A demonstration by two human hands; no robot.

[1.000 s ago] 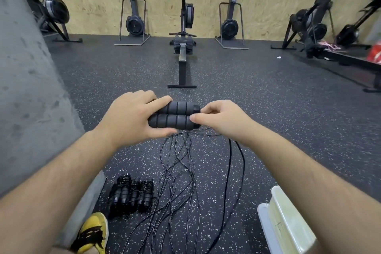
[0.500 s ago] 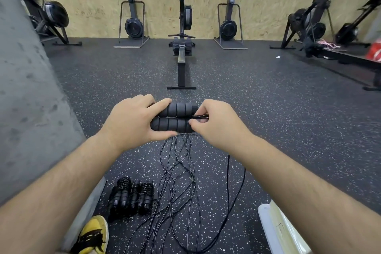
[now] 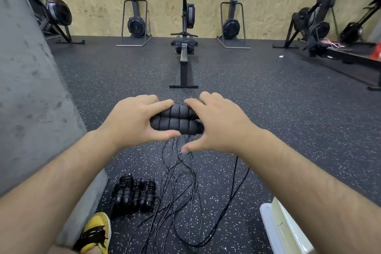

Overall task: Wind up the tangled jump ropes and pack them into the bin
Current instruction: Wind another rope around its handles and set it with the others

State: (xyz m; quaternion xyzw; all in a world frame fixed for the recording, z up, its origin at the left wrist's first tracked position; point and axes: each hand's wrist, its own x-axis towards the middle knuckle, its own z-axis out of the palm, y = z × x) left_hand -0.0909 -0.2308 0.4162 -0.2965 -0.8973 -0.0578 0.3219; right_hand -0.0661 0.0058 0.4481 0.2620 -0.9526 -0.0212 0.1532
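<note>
Jump rope handles, gripped by left hand, touch the spread right hand.

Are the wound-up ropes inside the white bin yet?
No, the wound-up ropes lie on the floor beside the yellow shoe, apart from the white bin.

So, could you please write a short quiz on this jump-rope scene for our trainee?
1. True or false: the left hand holds two foam handles side by side.
2. Where do the wound ropes lie? A in the left hand; B on the floor near the yellow shoe; C on top of the foam handles.
3. Fill in: loose black ____ hang from the foam handles to the floor.
Key: 1 true; 2 B; 3 cords.
</note>
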